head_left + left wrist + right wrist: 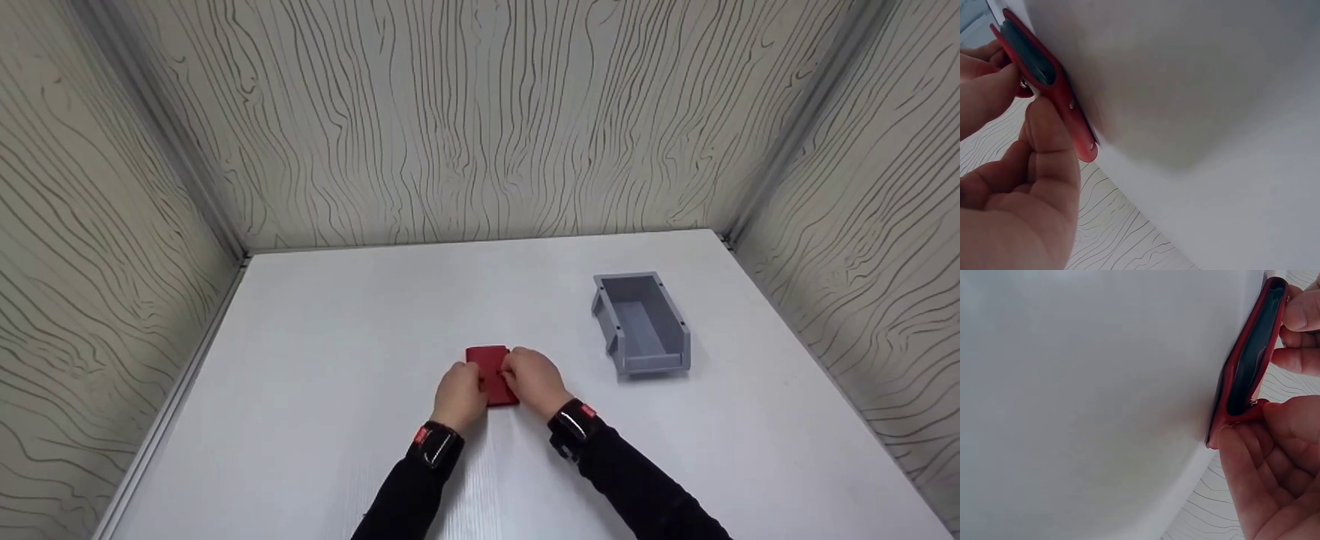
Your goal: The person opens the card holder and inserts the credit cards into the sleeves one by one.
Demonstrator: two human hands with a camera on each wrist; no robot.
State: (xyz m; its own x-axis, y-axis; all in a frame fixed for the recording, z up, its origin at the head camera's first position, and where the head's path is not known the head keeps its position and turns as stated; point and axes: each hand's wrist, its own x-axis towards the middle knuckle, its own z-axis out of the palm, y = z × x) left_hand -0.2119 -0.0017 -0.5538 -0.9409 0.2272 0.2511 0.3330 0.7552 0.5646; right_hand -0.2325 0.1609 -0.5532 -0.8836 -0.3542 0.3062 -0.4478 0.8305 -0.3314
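Observation:
A small red wallet point(489, 364) lies on the white table in front of me, its dark inside showing from the end in the right wrist view. My left hand point(459, 394) grips its left edge, fingers curled at the side. On the opposite side, my right hand point(537, 379) pinches a short red flap point(1256, 412) between thumb and fingers. A metal snap point(1023, 84) shows by the flap in the left wrist view. Both hands partly cover the wallet's sides.
A grey plastic bin point(654, 364) stands to the right, beyond my right hand. The white table point(337, 322) is bordered by wood-grain patterned panels point(465, 135) at the back and both sides.

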